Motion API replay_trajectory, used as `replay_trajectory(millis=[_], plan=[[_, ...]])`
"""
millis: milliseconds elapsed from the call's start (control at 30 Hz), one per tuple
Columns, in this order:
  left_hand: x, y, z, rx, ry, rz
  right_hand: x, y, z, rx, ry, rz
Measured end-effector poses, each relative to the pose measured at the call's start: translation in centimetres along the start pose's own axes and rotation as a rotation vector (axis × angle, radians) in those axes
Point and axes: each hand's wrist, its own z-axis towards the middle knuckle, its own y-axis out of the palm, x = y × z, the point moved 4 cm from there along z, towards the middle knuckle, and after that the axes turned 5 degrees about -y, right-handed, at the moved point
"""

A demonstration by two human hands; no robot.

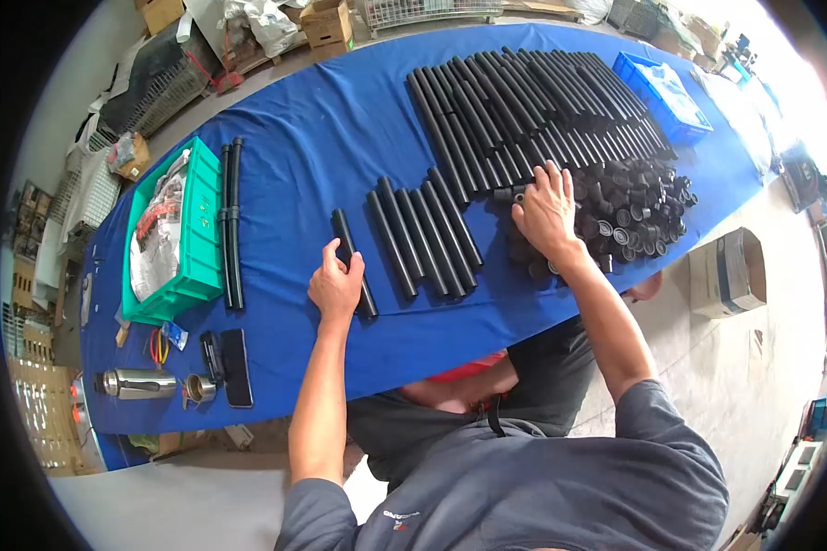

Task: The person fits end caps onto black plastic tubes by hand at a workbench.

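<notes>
My left hand point(335, 286) is at a short black tube point(344, 230) lying on the blue cloth, with thumb and forefinger closed about its middle and the palm over part of it. To the right of it lies a row of several similar tubes point(420, 241). My right hand point(549, 213) is over the left edge of a heap of small black caps point(620, 207), its fingers stretched out and the thumb apart. One black cap point(519, 194) shows close to the gap between thumb and fingers. Part of the heap is hidden under this hand.
Many black tubes point(524, 101) are stacked at the back right, beside a blue crate point(663, 96). Left stand a green crate point(199, 216) and two long joined black tubes point(232, 220). A steel flask point(140, 384), a cup point(199, 388) and a phone point(237, 367) lie front left.
</notes>
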Motion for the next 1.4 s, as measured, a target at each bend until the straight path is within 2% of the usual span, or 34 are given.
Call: replay_trajectory(millis=[200,267,333,367,500,600,800,900,933,1000,1133,1200,1233,1267,1333,1400], plan=[[0.0,-0.1,0.0,-0.022,-0.028,0.029,-0.1,-4.6,-1.8,0.254,0.005,0.17],[-0.2,-0.1,0.1,-0.023,-0.003,0.009,-1.6,-7.6,-3.7,0.219,-0.037,0.367],[0.2,-0.2,0.0,-0.025,-0.004,0.017,-3.9,-9.3,-6.3,-0.068,0.003,0.412],[-0.3,0.1,0.2,-0.02,0.003,0.007,-4.7,-8.9,-7.7,-0.07,-0.078,0.427],[-0.2,0.0,0.1,-0.017,0.02,-0.008,-6.8,-6.1,-10.6,-0.383,-0.057,0.352],[-0.3,0.0,0.1,-0.025,0.01,-0.006,-6.9,-3.6,-11.2,-0.254,0.013,0.433],[0.6,-0.5,0.1,-0.074,-0.01,0.015,-6.5,-2.7,-13.7,-0.152,0.08,0.587],[0.4,-0.2,0.1,-0.032,0.144,-0.009,-6.2,-4.1,-14.8,-0.115,0.151,0.666],[0.9,-0.3,0.0,-0.015,0.174,0.011,-6.5,-4.9,-15.2,-0.061,0.141,0.69],[1.1,-0.1,0.4,-0.11,0.124,0.07,-8.0,-6.5,-15.6,-0.085,0.11,0.82],[2.4,-0.9,0.7,-0.266,0.04,0.179,-13.2,-6.0,-15.1,-0.165,-0.093,1.157],[1.9,-0.7,0.9,-0.317,0.068,0.127,-15.3,-4.2,-13.7,-0.153,-0.155,1.283],[1.9,-0.7,0.7,-0.283,0.132,0.1,-16.3,-2.9,-13.4,-0.185,-0.125,1.37],[1.4,-0.8,0.3,-0.27,0.121,0.093,-17.0,-2.3,-13.1,-0.196,-0.148,1.394],[1.5,-2.2,-1.2,-0.26,-0.026,0.04,-17.5,-1.8,-12.5,-0.216,-0.172,1.433],[1.5,-4.0,-3.6,-0.133,0.014,-0.079,-17.1,-2.7,-12.1,-0.239,-0.195,1.486]])
